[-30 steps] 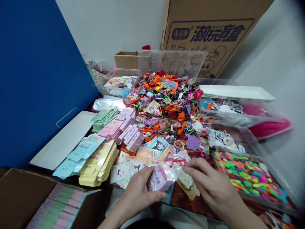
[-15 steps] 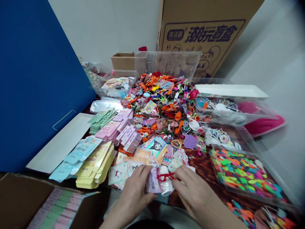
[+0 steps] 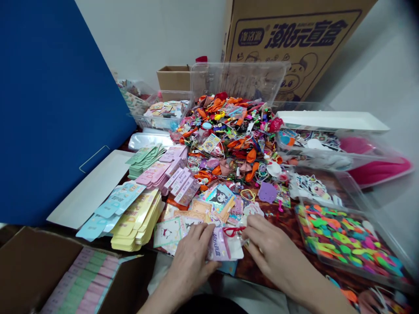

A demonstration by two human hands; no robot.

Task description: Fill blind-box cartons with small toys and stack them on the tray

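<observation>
My left hand [image 3: 191, 264] pinches the left edge of a pink printed blind-bag packet [image 3: 218, 246] at the front of the table. My right hand [image 3: 271, 248] grips the top of the same packet's clear plastic wrapping, close to a red twisted tie [image 3: 234, 231]. Below the hands lie pastel printed cards [image 3: 166, 233]. A large heap of balloons, rubber bands and small trinkets [image 3: 225, 139] rises behind them, with a holographic cartoon card [image 3: 221, 198] at its front edge.
Stacks of pastel card packets [image 3: 134, 213] stand to the left beside a white tray [image 3: 91, 187]. Clear bins of colourful foam shapes [image 3: 347, 240] and stickers [image 3: 310, 139] sit to the right. An open carton [image 3: 65, 270] is front left, with a blue board [image 3: 55, 100] behind.
The packet has turned, with its pink face now showing and the red tie drawn closer to my right hand. Both hands have stayed on it, and the view has shifted slightly.
</observation>
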